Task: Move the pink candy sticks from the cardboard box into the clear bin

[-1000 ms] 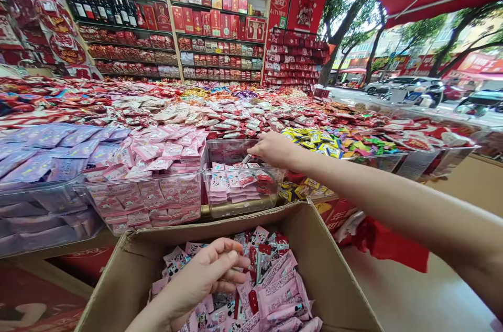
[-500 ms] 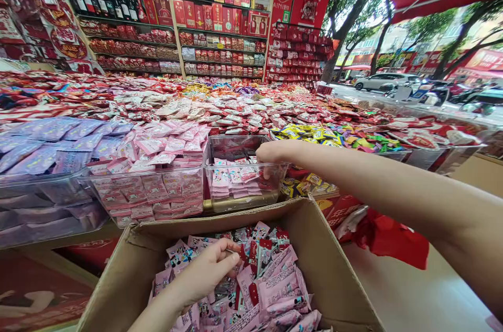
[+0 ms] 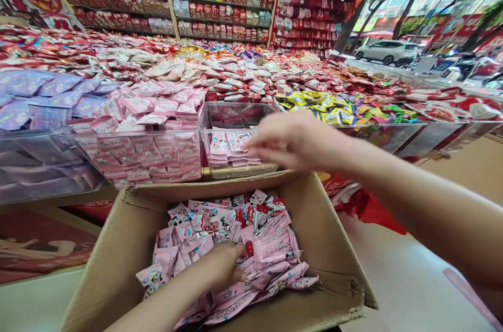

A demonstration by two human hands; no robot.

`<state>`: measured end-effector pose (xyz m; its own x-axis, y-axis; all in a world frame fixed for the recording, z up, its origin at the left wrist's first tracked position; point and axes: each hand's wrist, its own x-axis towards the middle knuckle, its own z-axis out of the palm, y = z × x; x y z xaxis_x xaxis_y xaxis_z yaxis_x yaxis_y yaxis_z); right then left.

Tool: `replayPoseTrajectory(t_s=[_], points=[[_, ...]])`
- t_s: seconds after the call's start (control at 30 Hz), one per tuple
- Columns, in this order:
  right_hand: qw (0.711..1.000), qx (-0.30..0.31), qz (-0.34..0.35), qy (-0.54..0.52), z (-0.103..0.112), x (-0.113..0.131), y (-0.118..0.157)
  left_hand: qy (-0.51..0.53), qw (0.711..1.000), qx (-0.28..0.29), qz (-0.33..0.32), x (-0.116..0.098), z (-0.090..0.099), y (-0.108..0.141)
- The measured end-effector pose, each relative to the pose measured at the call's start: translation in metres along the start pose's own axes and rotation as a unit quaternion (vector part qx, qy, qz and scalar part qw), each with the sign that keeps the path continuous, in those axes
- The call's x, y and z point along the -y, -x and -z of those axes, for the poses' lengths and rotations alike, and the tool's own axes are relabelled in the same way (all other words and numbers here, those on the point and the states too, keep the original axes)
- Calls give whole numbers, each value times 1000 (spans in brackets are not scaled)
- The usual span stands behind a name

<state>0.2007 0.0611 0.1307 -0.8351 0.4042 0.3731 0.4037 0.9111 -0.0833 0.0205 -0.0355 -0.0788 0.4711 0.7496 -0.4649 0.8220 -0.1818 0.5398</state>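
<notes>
Since half a second ago, the right hand (image 3: 288, 141) has come up from inside the tub (image 3: 231, 114) by its right wall and now hangs over that end of the front edge, while the left hand (image 3: 223, 264) has sunk from above the carton (image 3: 113, 248) down among the loose packets (image 3: 275, 243); the whole view has tipped downward too. The work looks partway along. The tub carries short stacks of pink packets (image 3: 220, 146) lined up along its front edge, from the left front corner to the middle; the right front corner is hidden by the hand. The stacks sit well below the rim, with bare wall showing at the back edge, so there seems room for many more. In the carton the packets lie jumbled, covering the middle and far edge, with bare cardboard by the near right corner; most appear unstacked. The right forearm slants in from the right, palm turned down, fingers pointing left with the tips close together; blur keeps me from telling whether they pinch anything. The left forearm reaches in over the near edge, fingers curled downward, and whether they grip a packet cannot be told.
</notes>
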Motion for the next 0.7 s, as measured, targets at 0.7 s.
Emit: replayPoseTrajectory(t_s=[0.7], points=[[889, 95, -252, -371, -153, -2, 70, 150, 977, -151, -27, -9, 63, 10]])
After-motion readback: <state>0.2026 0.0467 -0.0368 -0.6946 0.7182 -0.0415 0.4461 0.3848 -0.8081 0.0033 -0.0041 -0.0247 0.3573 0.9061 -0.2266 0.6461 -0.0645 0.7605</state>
